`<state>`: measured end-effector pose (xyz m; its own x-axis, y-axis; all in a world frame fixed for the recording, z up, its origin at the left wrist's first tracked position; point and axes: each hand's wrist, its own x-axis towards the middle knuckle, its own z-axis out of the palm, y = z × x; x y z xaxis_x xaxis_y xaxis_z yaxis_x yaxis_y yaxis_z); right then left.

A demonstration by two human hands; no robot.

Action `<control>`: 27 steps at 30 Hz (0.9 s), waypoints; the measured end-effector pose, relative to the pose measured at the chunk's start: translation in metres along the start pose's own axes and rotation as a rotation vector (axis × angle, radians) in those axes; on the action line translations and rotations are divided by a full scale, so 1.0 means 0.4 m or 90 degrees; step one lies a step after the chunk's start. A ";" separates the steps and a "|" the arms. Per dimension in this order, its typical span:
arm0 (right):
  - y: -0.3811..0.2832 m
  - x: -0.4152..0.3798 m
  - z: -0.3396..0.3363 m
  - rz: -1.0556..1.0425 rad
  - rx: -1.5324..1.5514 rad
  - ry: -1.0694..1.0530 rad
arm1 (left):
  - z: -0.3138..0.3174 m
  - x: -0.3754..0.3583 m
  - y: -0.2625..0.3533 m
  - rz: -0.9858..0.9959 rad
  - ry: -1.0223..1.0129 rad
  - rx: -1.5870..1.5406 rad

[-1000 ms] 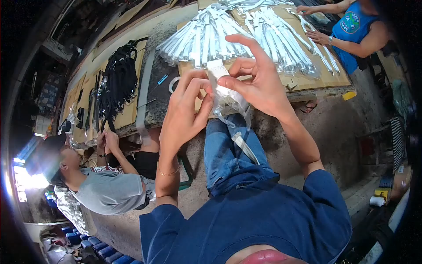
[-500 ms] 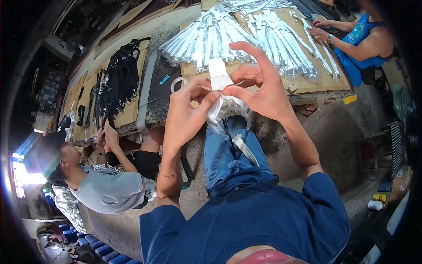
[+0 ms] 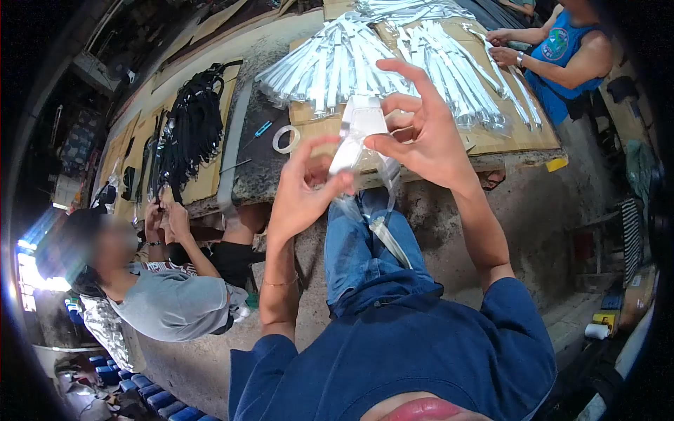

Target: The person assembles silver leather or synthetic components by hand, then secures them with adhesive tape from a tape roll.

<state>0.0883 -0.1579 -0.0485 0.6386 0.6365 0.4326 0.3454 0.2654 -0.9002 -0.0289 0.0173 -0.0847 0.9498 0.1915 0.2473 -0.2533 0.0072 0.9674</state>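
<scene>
A white strap (image 3: 367, 119) with clear plastic around it hangs upright in front of me, its lower part dangling over my jeans. My right hand (image 3: 420, 137) pinches it at the right edge between thumb and fingers, the forefinger raised. Just left of the strap is my left hand (image 3: 303, 188), slightly blurred, with thumb and fingers apart and nothing seen between them. Behind the strap, a fan of white plastic-wrapped straps (image 3: 330, 67) lies on the table.
A tape roll (image 3: 286, 139) and a blue cutter (image 3: 263, 128) lie on the table (image 3: 263, 168). Black straps (image 3: 196, 126) rest on cardboard at left. One co-worker (image 3: 168, 298) sits at left; another (image 3: 569, 63) handles white straps at right.
My left hand has let go of the strap and moved down and left. The strap has shifted slightly right with my right hand. The co-worker at left has turned their head.
</scene>
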 end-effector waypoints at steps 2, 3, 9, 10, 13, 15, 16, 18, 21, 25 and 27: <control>0.000 0.002 -0.017 -0.006 0.001 0.002 | -0.036 -0.021 -0.055 -0.053 -0.063 0.099; -0.001 0.004 -0.024 -0.012 0.003 0.001 | -0.045 -0.031 -0.075 -0.054 -0.063 0.100; -0.008 0.015 -0.028 -0.010 -0.076 -0.008 | -0.042 -0.055 -0.107 -0.058 0.043 0.615; -0.005 0.016 -0.026 -0.011 -0.078 -0.008 | -0.035 -0.054 -0.098 -0.063 0.059 0.678; 0.004 0.026 -0.028 -0.056 -0.076 -0.038 | -0.034 -0.043 -0.063 0.004 0.038 0.725; 0.005 0.033 -0.030 -0.094 -0.055 -0.071 | -0.051 0.005 -0.057 0.176 0.041 0.680; 0.005 0.038 -0.026 -0.094 -0.055 -0.074 | -0.027 0.028 -0.008 0.185 0.033 0.496; 0.001 0.044 -0.019 -0.111 -0.066 -0.077 | -0.006 0.068 0.056 0.194 0.028 0.306; -0.012 0.047 -0.022 -0.134 -0.079 -0.070 | 0.003 0.110 0.093 0.075 -0.054 0.266; -0.026 0.049 -0.036 -0.144 -0.104 -0.031 | 0.036 0.130 0.076 0.172 0.002 0.204; -0.023 0.055 -0.042 -0.158 -0.120 -0.021 | 0.042 0.124 0.078 0.145 0.066 0.179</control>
<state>0.1107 -0.1587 -0.0300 0.4975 0.5923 0.6338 0.6112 0.2792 -0.7406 0.0134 0.0103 -0.0412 0.8476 0.2551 0.4652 -0.3825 -0.3140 0.8690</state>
